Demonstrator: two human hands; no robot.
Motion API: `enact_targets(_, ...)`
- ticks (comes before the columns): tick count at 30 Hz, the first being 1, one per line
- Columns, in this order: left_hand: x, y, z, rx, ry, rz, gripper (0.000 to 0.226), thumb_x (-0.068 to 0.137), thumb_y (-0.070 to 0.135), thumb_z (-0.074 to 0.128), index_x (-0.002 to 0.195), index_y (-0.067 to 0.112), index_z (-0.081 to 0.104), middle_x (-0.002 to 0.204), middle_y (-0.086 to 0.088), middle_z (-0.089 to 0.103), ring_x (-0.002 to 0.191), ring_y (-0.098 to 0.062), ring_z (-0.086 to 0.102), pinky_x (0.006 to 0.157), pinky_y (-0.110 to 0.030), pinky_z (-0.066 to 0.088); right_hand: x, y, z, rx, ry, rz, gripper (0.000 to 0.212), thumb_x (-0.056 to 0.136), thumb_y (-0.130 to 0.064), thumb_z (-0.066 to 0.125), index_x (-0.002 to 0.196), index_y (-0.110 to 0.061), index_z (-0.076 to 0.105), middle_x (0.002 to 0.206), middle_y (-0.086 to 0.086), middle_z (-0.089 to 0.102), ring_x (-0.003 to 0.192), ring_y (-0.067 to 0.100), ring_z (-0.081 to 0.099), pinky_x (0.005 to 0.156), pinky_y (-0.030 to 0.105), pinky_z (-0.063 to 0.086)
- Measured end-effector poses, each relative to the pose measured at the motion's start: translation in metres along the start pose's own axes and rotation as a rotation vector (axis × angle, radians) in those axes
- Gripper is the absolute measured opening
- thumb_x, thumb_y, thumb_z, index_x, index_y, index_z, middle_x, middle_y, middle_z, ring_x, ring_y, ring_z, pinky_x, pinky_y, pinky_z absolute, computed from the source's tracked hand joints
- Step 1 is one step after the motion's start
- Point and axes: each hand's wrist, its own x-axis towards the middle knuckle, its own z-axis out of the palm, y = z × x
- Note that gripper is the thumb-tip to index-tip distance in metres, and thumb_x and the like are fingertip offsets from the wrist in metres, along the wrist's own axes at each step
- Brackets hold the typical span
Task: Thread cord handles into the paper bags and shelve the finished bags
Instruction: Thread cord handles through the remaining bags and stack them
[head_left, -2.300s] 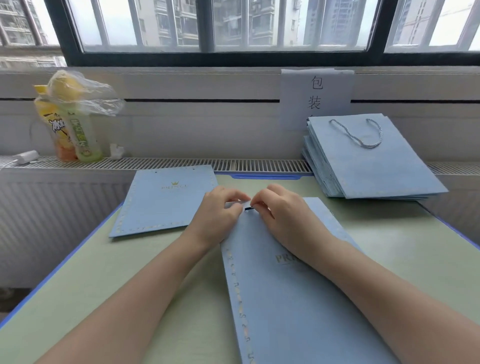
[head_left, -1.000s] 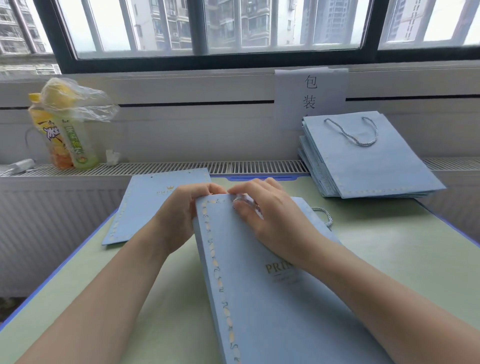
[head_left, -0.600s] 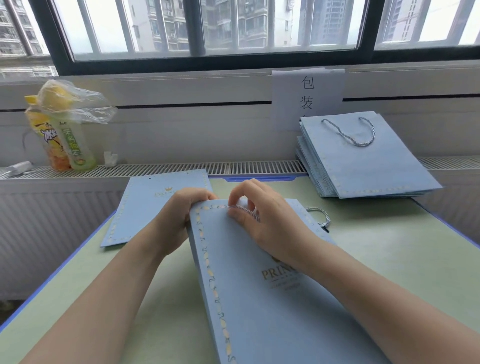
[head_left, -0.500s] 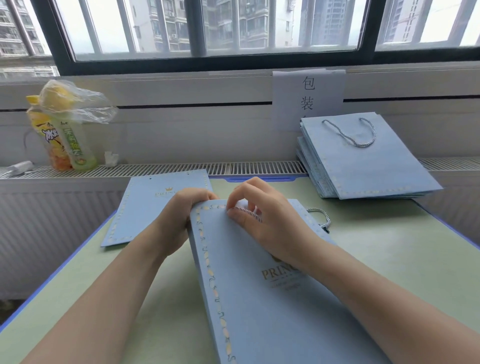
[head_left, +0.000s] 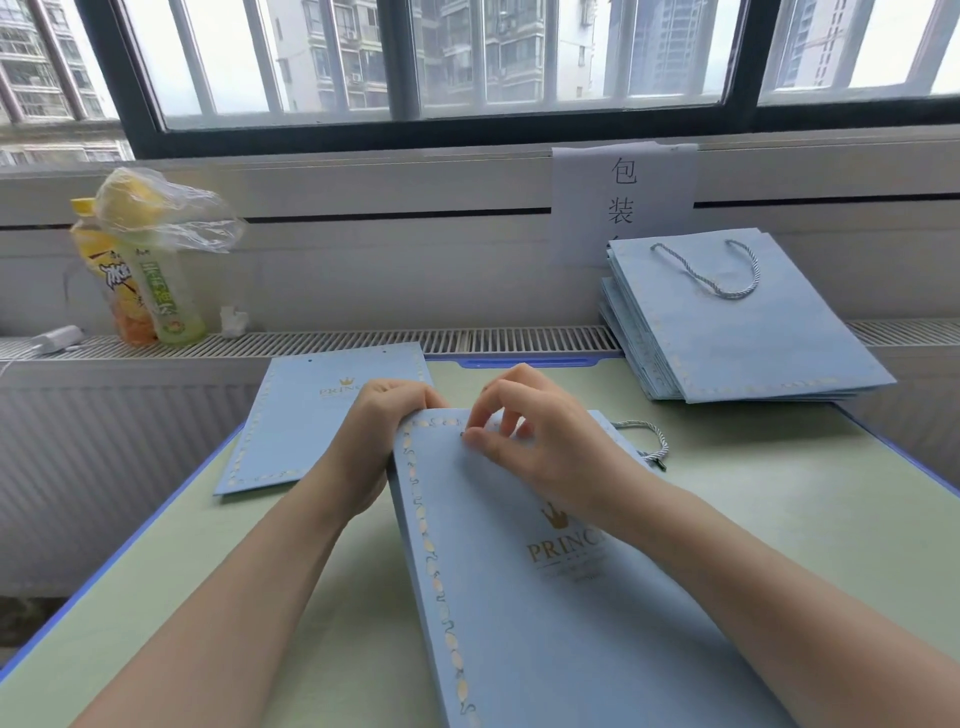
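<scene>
A flat light-blue paper bag (head_left: 519, 597) with a gold crown print lies tilted on the green table in front of me. My left hand (head_left: 379, 441) grips its top left corner. My right hand (head_left: 535, 441) pinches at a small hole near the bag's top edge; the cord end under the fingertips is hidden. A grey twisted cord handle (head_left: 652, 441) loops out from behind the bag's top right. Another flat blue bag (head_left: 311, 421), with no cord in its holes, lies at the left. A stack of corded bags (head_left: 737, 322) rests at the back right.
Two drink bottles under a plastic bag (head_left: 145, 270) stand on the radiator ledge at the left, with a white charger (head_left: 57, 338) beside them. A paper sign (head_left: 623, 197) hangs on the wall behind the stack. The table's blue edge (head_left: 119, 556) runs along the left.
The bag was turned and raised at its top edge. My left hand went from the middle to the top left corner. My right fingers keep working at the hole, and a cord loop came into view at the right.
</scene>
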Motion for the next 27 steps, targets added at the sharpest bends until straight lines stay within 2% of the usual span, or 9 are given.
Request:
enact_targets(6,-0.001,0.002,-0.008,0.104,-0.134,-0.044,0.039,0.062,0.019,0.046,0.071,-0.017,0.058,0.074,-0.024,0.054,0.065,-0.031,0.047,0.057,-0.032,0.033,-0.003,0.001,0.007,-0.029,0.037,-0.062,0.007,0.085,-0.018,0.069,0.084,-0.019,0.062,0.098,-0.005,0.052,0.076,0.006,0.051,0.072,0.017,0.042)
enact_targets(8,-0.002,0.003,-0.007,0.102,-0.137,-0.048,0.038,0.061,0.019,0.046,0.07,-0.015,0.059,0.072,-0.022,0.053,0.063,-0.029,0.046,0.056,-0.031,0.033,-0.003,0.001,0.007,-0.054,0.048,-0.097,0.006,0.085,-0.017,0.069,0.086,-0.018,0.063,0.098,-0.004,0.052,0.075,0.006,0.051,0.072,0.018,0.043)
enact_targets(11,-0.003,0.003,-0.006,0.092,-0.117,-0.041,0.034,0.061,0.019,0.046,0.068,-0.011,0.06,0.075,-0.022,0.054,0.064,-0.03,0.044,0.055,-0.031,0.032,-0.003,-0.001,0.005,-0.082,0.034,-0.111,0.005,0.088,-0.019,0.066,0.089,-0.019,0.061,0.098,-0.006,0.05,0.076,0.006,0.05,0.072,0.015,0.042)
enact_targets(15,-0.001,0.002,-0.003,0.051,-0.032,-0.042,0.023,0.06,0.018,0.046,0.057,-0.002,0.057,0.072,-0.021,0.051,0.061,-0.029,0.041,0.053,-0.03,0.029,-0.002,-0.004,0.0,-0.143,-0.024,-0.024,0.014,0.089,-0.027,0.063,0.089,-0.025,0.048,0.089,-0.017,0.039,0.076,-0.006,0.043,0.07,0.006,0.033)
enact_targets(19,0.003,-0.002,-0.003,0.256,0.032,-0.009,0.032,0.06,0.019,0.041,0.063,-0.005,0.061,0.062,-0.013,0.056,0.057,-0.018,0.047,0.05,-0.024,0.035,-0.001,-0.005,-0.004,-0.292,-0.209,0.06,0.012,0.094,-0.029,0.054,0.087,-0.022,0.047,0.088,-0.008,0.047,0.076,0.003,0.04,0.065,0.015,0.028)
enact_targets(22,0.004,-0.005,-0.003,0.401,0.008,0.035,0.028,0.066,0.026,0.043,0.063,0.01,0.066,0.067,-0.001,0.065,0.067,-0.013,0.056,0.068,-0.032,0.044,-0.004,-0.007,-0.005,-0.245,-0.26,0.14,0.007,0.098,-0.025,0.048,0.093,-0.02,0.047,0.08,-0.01,0.051,0.076,0.012,0.046,0.065,0.025,0.033)
enact_targets(24,0.002,-0.005,0.0,0.474,-0.09,0.038,0.024,0.078,0.041,0.052,0.075,0.023,0.068,0.078,0.006,0.068,0.079,-0.009,0.061,0.078,-0.031,0.047,-0.004,-0.007,-0.006,-0.138,-0.228,0.153,0.004,0.097,-0.02,0.048,0.096,-0.019,0.051,0.068,-0.012,0.052,0.065,0.011,0.048,0.06,0.026,0.038)
enact_targets(25,0.002,-0.006,0.003,0.52,-0.142,0.044,0.018,0.083,0.044,0.059,0.079,0.028,0.067,0.081,0.008,0.068,0.08,-0.007,0.062,0.079,-0.028,0.047,-0.003,-0.007,-0.007,-0.097,-0.206,0.144,0.005,0.097,-0.018,0.049,0.095,-0.018,0.054,0.064,-0.011,0.053,0.061,0.011,0.048,0.06,0.027,0.04)
enact_targets(27,0.0,-0.007,0.006,0.593,-0.206,0.054,0.01,0.088,0.031,0.063,0.08,0.035,0.064,0.076,0.01,0.065,0.073,-0.004,0.057,0.073,-0.023,0.045,0.0,-0.005,-0.011,-0.001,-0.162,0.139,0.009,0.094,-0.015,0.053,0.089,-0.02,0.057,0.06,-0.01,0.055,0.058,0.009,0.049,0.058,0.027,0.041)
